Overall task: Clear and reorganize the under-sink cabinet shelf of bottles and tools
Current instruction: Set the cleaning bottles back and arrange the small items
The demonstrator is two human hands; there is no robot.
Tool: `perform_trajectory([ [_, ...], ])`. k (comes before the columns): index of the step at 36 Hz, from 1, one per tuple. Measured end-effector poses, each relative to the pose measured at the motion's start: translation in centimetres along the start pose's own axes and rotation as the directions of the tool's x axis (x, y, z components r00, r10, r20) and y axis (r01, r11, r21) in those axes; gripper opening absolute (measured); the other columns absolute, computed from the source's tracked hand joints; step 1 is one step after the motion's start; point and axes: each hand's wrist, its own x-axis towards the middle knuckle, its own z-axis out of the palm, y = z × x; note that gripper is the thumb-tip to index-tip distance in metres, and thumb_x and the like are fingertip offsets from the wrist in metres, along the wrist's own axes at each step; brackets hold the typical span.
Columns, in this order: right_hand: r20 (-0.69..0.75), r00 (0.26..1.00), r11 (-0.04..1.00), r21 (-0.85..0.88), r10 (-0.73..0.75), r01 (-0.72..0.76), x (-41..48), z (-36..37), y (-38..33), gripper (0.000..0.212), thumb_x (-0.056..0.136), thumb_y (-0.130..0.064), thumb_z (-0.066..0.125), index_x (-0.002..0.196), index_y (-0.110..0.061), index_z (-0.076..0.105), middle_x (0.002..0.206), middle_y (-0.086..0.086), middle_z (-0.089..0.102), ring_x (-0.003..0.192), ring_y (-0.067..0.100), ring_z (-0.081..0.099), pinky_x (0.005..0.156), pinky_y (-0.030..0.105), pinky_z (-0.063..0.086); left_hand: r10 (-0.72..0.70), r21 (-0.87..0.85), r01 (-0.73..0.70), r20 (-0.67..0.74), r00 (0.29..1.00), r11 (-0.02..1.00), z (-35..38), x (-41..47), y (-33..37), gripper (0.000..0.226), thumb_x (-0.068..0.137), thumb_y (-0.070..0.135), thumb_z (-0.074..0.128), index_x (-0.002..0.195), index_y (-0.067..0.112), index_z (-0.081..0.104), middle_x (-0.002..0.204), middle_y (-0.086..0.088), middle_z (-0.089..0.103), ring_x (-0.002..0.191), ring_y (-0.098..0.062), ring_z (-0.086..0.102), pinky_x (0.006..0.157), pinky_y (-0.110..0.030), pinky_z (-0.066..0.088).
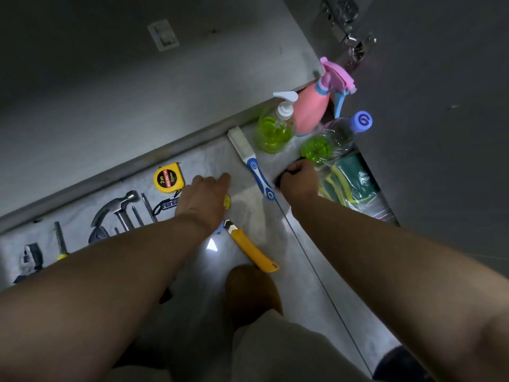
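Nearest, a bent knee [252,293] was seen above the pale floor [209,164], with a yellow knife [253,252] laid just beyond it, blade end pointed away. The left hand [203,199] was held low over the floor with its fingers loosely stretched and nothing gripped; a yellow disc [227,202] was half hidden under its edge, and whether it was touched could not be told.

To the left, tools were laid in a row: pliers [30,260], a screwdriver [60,241] and a hammer [124,205]. A black clip [165,204] lay beside the wrist. A yellow tape [168,177] was set just beyond the clip, near the cabinet base.

The right hand [298,183] was curled tightly round a black item [300,159], too hidden to be identified. A blue-handled brush [252,161] lay flat just to its left, bristles away. A clear bag [355,188] of green and yellow cloths was placed just to the hand's right.

Farther off, three bottles were stood close together by the open cabinet: a pump bottle [275,128] of green liquid, a pink spray bottle [311,108] behind it, and a blue-capped bottle [333,139], tilted. A metal hinge [347,26] was seen farthest away.
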Motion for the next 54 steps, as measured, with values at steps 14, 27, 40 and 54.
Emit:
perform_trajectory([
  [14, 0.086, 0.966, 0.968, 0.079, -0.245, 0.239, -3.5, -1.1, 1.6, 0.043, 0.085, -0.004, 0.06, 0.126, -0.013, 0.052, 0.118, 0.012, 0.058, 0.092, 0.013, 0.06, 0.087, 0.035, 0.053, -0.211, -0.719, 0.089, -0.082, 0.974, 0.689, 0.2, 0.5, 1.1, 0.009, 0.09, 0.02, 0.071, 0.096, 0.026, 0.068, 0.078, 0.015, 0.063, 0.084, -0.012, 0.065, 0.068, -0.013, 0.043],
  [27, 0.217, 0.976, 0.949, 0.304, 0.01, -0.077, -5.9, -3.1, 4.7, 0.008, 0.09, -0.009, 0.066, 0.097, -0.014, 0.066, 0.077, 0.009, 0.071, 0.068, 0.019, 0.067, 0.065, 0.033, 0.056, -0.089, -0.739, 0.048, -0.016, 0.996, 0.672, 1.1, -1.3, 3.6, 0.021, 0.091, 0.013, 0.07, 0.11, 0.008, 0.074, 0.098, -0.008, 0.075, 0.08, -0.004, 0.069, 0.074, -0.017, 0.051],
  [40, 0.058, 0.941, 0.769, 0.562, 0.332, -0.306, -2.7, -2.6, 3.3, 0.041, 0.078, 0.006, 0.073, 0.098, -0.016, 0.045, 0.102, 0.023, 0.069, 0.083, 0.033, 0.074, 0.083, 0.044, 0.061, 0.031, -0.277, -0.042, -0.043, 0.999, 0.96, 1.2, -5.0, -2.4, 0.044, 0.084, 0.032, 0.074, 0.126, 0.024, 0.065, 0.124, -0.004, 0.06, 0.119, -0.026, 0.054, 0.098, -0.04, 0.046],
  [54, 0.503, 0.839, 0.706, -0.518, -0.206, 0.484, -12.1, -0.9, 8.3, 0.031, 0.082, -0.038, 0.068, 0.107, -0.021, 0.058, 0.106, 0.004, 0.056, 0.101, 0.024, 0.055, 0.082, 0.042, 0.053, -0.187, -0.262, 0.138, -0.171, 0.967, 0.955, 1.5, -8.1, -4.8, 0.044, 0.09, 0.019, 0.06, 0.134, 0.018, 0.057, 0.127, -0.01, 0.051, 0.118, -0.032, 0.048, 0.097, -0.046, 0.045],
])
